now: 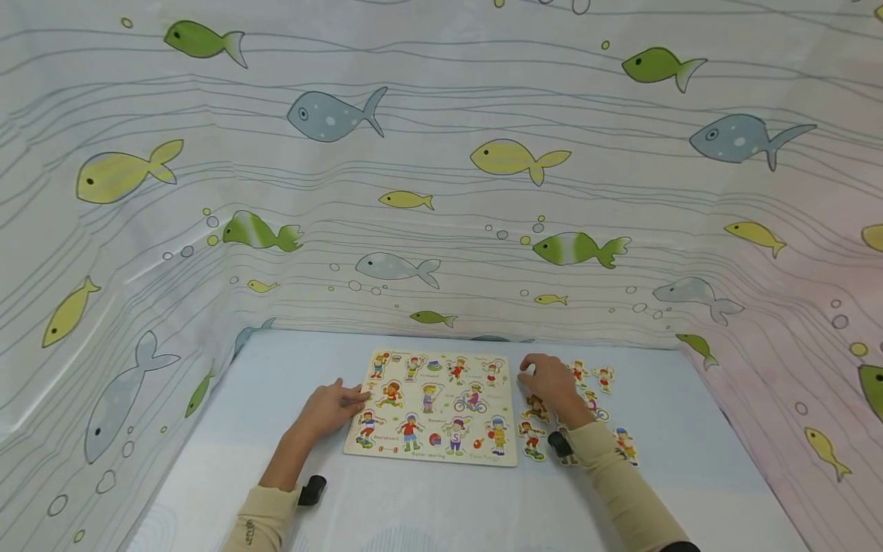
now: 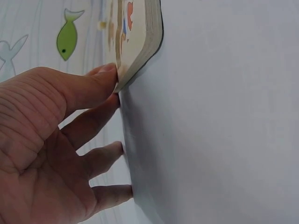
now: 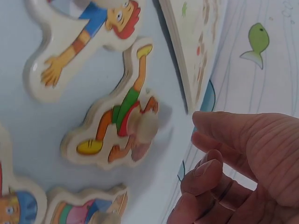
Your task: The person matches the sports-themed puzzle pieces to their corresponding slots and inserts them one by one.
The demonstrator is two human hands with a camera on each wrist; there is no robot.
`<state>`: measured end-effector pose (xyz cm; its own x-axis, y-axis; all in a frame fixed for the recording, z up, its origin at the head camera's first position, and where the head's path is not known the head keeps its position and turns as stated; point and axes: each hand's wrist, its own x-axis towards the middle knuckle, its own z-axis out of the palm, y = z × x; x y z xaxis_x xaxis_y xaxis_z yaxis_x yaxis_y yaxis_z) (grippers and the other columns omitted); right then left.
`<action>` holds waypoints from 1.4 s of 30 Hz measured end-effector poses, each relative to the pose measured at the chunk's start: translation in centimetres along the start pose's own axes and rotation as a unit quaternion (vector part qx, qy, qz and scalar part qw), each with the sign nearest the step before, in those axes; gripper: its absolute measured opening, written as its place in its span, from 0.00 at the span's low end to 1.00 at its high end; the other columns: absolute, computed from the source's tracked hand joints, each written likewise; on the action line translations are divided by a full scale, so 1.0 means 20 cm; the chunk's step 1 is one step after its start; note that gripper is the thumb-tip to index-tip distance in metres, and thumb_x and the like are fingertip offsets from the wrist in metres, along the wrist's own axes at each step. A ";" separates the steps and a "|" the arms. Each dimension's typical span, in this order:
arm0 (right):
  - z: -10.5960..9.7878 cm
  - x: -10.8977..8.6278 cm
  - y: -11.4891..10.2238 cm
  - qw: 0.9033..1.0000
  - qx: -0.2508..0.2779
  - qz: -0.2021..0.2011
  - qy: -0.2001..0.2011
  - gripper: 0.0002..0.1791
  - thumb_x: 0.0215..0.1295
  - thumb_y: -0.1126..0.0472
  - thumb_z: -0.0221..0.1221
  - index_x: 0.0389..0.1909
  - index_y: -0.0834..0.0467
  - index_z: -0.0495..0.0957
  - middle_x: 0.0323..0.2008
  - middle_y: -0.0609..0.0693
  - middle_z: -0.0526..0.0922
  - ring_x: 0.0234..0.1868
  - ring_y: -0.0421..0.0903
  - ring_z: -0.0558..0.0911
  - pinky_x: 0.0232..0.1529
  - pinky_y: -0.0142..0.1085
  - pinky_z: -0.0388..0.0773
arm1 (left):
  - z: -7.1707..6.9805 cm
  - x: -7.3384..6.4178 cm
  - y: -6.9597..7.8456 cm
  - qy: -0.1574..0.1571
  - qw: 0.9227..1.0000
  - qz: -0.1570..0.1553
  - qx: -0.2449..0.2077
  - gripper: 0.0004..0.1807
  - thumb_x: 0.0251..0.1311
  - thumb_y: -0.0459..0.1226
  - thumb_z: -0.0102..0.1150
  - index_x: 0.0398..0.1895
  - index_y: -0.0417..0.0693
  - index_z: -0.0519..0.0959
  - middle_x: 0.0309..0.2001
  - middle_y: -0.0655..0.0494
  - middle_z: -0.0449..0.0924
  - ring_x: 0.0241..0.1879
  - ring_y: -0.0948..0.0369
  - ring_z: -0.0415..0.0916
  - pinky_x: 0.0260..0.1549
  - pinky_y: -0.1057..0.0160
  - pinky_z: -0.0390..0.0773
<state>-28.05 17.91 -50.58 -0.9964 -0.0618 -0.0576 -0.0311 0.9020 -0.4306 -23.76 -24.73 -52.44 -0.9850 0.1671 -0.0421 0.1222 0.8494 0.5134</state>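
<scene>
A wooden peg puzzle board (image 1: 436, 411) printed with sporting children lies flat on the table. At its left edge is my left hand (image 1: 329, 408). In the left wrist view, that hand's thumb (image 2: 100, 86) touches the board's corner (image 2: 140, 51), while the other fingertips rest on the table. My right hand (image 1: 554, 381) hovers just right of the board, fingers loosely bent, with nothing visible in its grasp. Close by in the right wrist view lies a running-child puzzle piece (image 3: 119, 116) with a round knob (image 3: 145, 127). Part of the loose group is hidden under the right arm.
Several more loose pieces lie to the right, including a skateboarder piece (image 1: 532, 440), one at the back (image 1: 604, 379) and one beyond the forearm (image 1: 625, 445). A fish-patterned curtain (image 1: 448, 230) surrounds the pale table (image 1: 697, 460) at the back and sides.
</scene>
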 end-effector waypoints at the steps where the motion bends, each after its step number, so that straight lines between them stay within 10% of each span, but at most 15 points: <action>1: 0.00 0.00 0.01 1.000 0.000 0.001 0.000 0.11 0.65 0.55 0.64 0.44 0.54 0.83 0.24 0.47 0.78 0.18 0.44 0.74 0.14 0.33 0.67 | 0.00 0.00 0.00 0.001 1.000 0.002 -0.001 0.13 0.62 0.39 0.64 0.50 0.50 0.86 0.60 0.48 0.77 0.69 0.35 0.56 0.65 0.34 0.55; 42: -0.18 0.05 0.37 0.996 -0.019 0.089 -0.003 0.19 0.65 0.55 0.60 0.52 0.60 0.79 0.38 0.58 0.83 0.32 0.52 0.77 0.27 0.45 0.76 | 0.00 0.00 0.00 0.007 1.000 0.009 -0.004 0.14 0.62 0.39 0.65 0.50 0.50 0.85 0.59 0.48 0.77 0.69 0.36 0.57 0.65 0.34 0.55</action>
<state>-29.50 26.09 -50.56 -0.9858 0.0989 -0.1358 0.1440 0.9140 -0.3792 -23.86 -24.74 -52.53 -0.9843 0.1755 -0.0202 0.1395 0.8422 0.5209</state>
